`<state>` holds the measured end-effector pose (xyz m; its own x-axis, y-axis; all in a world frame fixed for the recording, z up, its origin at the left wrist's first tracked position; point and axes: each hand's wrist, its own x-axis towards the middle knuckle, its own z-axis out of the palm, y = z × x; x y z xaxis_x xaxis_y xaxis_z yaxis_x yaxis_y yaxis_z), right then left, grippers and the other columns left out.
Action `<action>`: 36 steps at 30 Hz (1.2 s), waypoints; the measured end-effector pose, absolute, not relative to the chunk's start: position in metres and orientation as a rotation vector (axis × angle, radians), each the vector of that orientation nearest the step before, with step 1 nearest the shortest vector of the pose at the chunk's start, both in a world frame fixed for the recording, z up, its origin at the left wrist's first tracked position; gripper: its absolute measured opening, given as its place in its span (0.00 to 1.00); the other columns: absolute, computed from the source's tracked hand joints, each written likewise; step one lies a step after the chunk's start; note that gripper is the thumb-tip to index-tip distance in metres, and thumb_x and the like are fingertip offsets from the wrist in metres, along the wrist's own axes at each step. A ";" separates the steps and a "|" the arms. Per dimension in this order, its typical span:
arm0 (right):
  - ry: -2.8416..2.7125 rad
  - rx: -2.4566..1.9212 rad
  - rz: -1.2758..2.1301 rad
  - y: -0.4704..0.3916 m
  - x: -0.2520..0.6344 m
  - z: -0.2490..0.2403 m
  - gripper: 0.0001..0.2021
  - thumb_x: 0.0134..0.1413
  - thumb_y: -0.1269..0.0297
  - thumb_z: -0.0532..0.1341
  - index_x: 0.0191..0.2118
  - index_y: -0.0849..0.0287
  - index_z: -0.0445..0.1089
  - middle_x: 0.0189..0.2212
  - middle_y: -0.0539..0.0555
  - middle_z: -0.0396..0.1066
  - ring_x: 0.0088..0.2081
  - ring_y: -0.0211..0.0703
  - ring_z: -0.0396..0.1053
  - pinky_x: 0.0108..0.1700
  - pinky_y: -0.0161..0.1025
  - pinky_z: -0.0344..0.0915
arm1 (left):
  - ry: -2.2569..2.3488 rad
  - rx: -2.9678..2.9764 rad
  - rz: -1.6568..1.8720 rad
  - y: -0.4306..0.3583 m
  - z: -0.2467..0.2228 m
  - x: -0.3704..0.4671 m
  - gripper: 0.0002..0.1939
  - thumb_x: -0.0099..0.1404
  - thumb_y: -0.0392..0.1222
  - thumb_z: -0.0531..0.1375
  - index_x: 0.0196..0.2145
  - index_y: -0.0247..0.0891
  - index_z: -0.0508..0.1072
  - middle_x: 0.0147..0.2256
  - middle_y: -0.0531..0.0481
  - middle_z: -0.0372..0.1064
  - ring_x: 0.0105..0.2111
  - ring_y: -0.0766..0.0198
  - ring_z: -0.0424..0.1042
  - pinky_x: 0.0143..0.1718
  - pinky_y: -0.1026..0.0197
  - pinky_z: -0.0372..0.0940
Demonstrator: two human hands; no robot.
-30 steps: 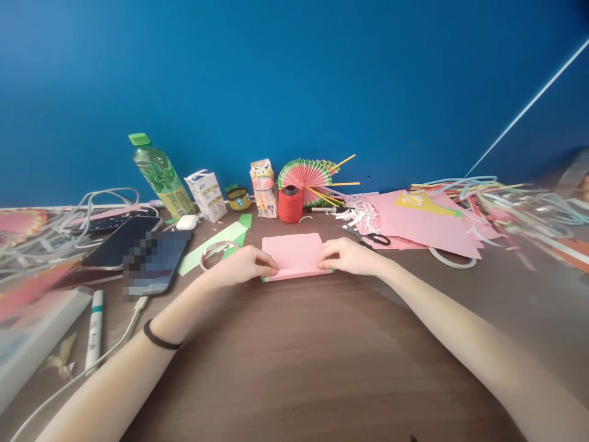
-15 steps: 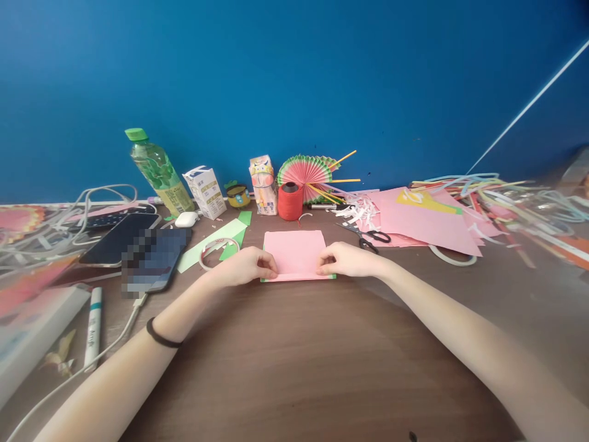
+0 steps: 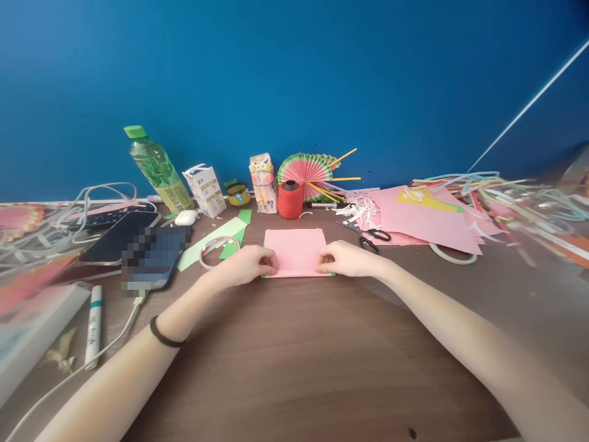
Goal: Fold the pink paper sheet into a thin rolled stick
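left hand [image 3: 246, 265]: fingers pinch near-left edge of flat pink paper sheet [image 3: 296, 250]
right hand [image 3: 347, 259]: fingers pinch near-right edge
sheet: flat on brown wooden counter [image 3: 294, 356]

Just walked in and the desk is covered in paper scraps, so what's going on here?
A person sits at a brown table working a pink paper sheet with both bare hands. The left hand pinches its near left corner and the right hand pinches its near right corner, with the sheet lying flat on the table. A thin green edge shows under the pink. Close by lie black scissors, a tape ring, a red thread spool and a pink-and-green paper fan.
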<state>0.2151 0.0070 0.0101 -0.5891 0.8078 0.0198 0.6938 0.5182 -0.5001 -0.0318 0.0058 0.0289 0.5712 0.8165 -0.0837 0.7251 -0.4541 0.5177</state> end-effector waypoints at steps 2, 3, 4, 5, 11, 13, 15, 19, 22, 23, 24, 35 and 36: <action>-2.512 -1.279 0.661 0.007 0.215 0.010 0.08 0.45 0.63 0.57 0.23 0.61 0.66 0.20 0.48 0.66 0.23 0.34 0.59 0.25 0.31 0.51 | 1.256 2.303 0.242 0.005 0.030 -0.031 0.06 0.52 0.42 0.55 0.24 0.37 0.68 0.22 0.56 0.64 0.24 0.69 0.61 0.26 0.68 0.53; -2.511 -1.283 0.662 0.007 0.215 0.010 0.08 0.45 0.63 0.57 0.23 0.61 0.66 0.20 0.48 0.66 0.22 0.34 0.59 0.25 0.31 0.51 | 1.265 2.304 0.243 0.004 0.030 -0.031 0.06 0.51 0.42 0.55 0.24 0.37 0.67 0.22 0.56 0.64 0.24 0.69 0.61 0.26 0.68 0.53; -2.512 -1.287 0.663 0.007 0.215 0.010 0.08 0.45 0.63 0.57 0.23 0.61 0.66 0.20 0.48 0.65 0.22 0.34 0.59 0.25 0.31 0.51 | 1.273 2.306 0.245 0.004 0.030 -0.031 0.06 0.51 0.42 0.55 0.23 0.37 0.67 0.22 0.56 0.64 0.24 0.69 0.61 0.26 0.68 0.53; -2.513 -1.290 0.663 0.008 0.215 0.009 0.08 0.45 0.63 0.57 0.23 0.61 0.66 0.20 0.48 0.65 0.22 0.34 0.59 0.25 0.31 0.51 | 1.279 2.309 0.248 0.004 0.030 -0.030 0.06 0.51 0.42 0.55 0.23 0.37 0.67 0.22 0.56 0.64 0.24 0.69 0.61 0.26 0.68 0.53; -2.527 -1.287 0.661 0.007 0.214 0.010 0.07 0.45 0.63 0.57 0.23 0.61 0.66 0.20 0.47 0.65 0.22 0.34 0.58 0.25 0.31 0.50 | 1.294 2.321 0.241 0.004 0.028 -0.030 0.05 0.51 0.41 0.54 0.24 0.38 0.67 0.22 0.56 0.64 0.24 0.69 0.61 0.26 0.68 0.52; -2.527 -1.284 0.660 0.007 0.214 0.011 0.08 0.45 0.63 0.57 0.23 0.61 0.66 0.19 0.47 0.65 0.22 0.33 0.57 0.24 0.31 0.50 | 1.300 2.328 0.237 0.004 0.027 -0.029 0.05 0.51 0.41 0.54 0.24 0.38 0.67 0.22 0.56 0.63 0.24 0.69 0.61 0.26 0.68 0.52; -2.528 -1.289 0.664 0.007 0.214 0.011 0.08 0.45 0.63 0.57 0.22 0.61 0.66 0.19 0.48 0.65 0.21 0.34 0.57 0.24 0.31 0.50 | 1.305 2.328 0.236 0.003 0.028 -0.029 0.05 0.51 0.41 0.54 0.24 0.38 0.67 0.22 0.56 0.63 0.24 0.69 0.61 0.26 0.68 0.52; -2.532 -1.300 0.671 0.007 0.214 0.011 0.08 0.45 0.63 0.57 0.23 0.61 0.66 0.20 0.47 0.65 0.22 0.34 0.58 0.24 0.31 0.50 | 1.324 2.331 0.233 0.001 0.029 -0.027 0.04 0.51 0.40 0.54 0.23 0.38 0.66 0.22 0.56 0.63 0.24 0.69 0.60 0.26 0.68 0.52; -2.533 -1.300 0.655 0.008 0.215 0.009 0.08 0.45 0.62 0.57 0.24 0.60 0.66 0.20 0.47 0.65 0.22 0.34 0.58 0.24 0.31 0.50 | 1.335 2.351 0.229 0.000 0.030 -0.026 0.03 0.51 0.39 0.54 0.23 0.38 0.65 0.22 0.56 0.62 0.24 0.69 0.60 0.25 0.68 0.52; -2.536 -1.297 0.650 0.008 0.215 0.009 0.08 0.46 0.62 0.57 0.24 0.60 0.66 0.20 0.47 0.65 0.22 0.34 0.58 0.24 0.30 0.50 | 1.334 2.361 0.229 0.000 0.029 -0.025 0.03 0.51 0.39 0.54 0.23 0.38 0.65 0.22 0.56 0.62 0.24 0.69 0.60 0.25 0.68 0.51; -2.539 -1.295 0.647 0.009 0.215 0.008 0.08 0.46 0.62 0.57 0.24 0.60 0.66 0.20 0.47 0.65 0.22 0.33 0.58 0.24 0.30 0.50 | 1.334 2.370 0.227 0.000 0.029 -0.025 0.03 0.51 0.38 0.54 0.23 0.38 0.65 0.22 0.56 0.62 0.24 0.69 0.60 0.25 0.68 0.51; -2.560 -1.310 0.600 0.009 0.215 0.007 0.09 0.46 0.61 0.56 0.24 0.60 0.65 0.20 0.48 0.65 0.23 0.34 0.59 0.24 0.30 0.49 | 1.360 2.349 0.183 0.003 0.024 -0.025 0.02 0.52 0.38 0.54 0.25 0.37 0.63 0.23 0.56 0.62 0.24 0.69 0.61 0.25 0.68 0.52; -2.558 -1.313 0.598 0.009 0.215 0.007 0.09 0.46 0.61 0.56 0.24 0.60 0.65 0.20 0.48 0.65 0.23 0.34 0.59 0.24 0.30 0.49 | 1.355 2.346 0.177 0.003 0.024 -0.025 0.02 0.52 0.38 0.54 0.25 0.37 0.63 0.23 0.55 0.61 0.24 0.69 0.60 0.25 0.68 0.52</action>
<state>0.2145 0.0086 0.0071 -0.5836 0.8121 -0.0029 0.7292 0.5224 -0.4420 -0.0250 0.0032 0.0242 0.5158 0.8510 -0.0989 0.7970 -0.4343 0.4197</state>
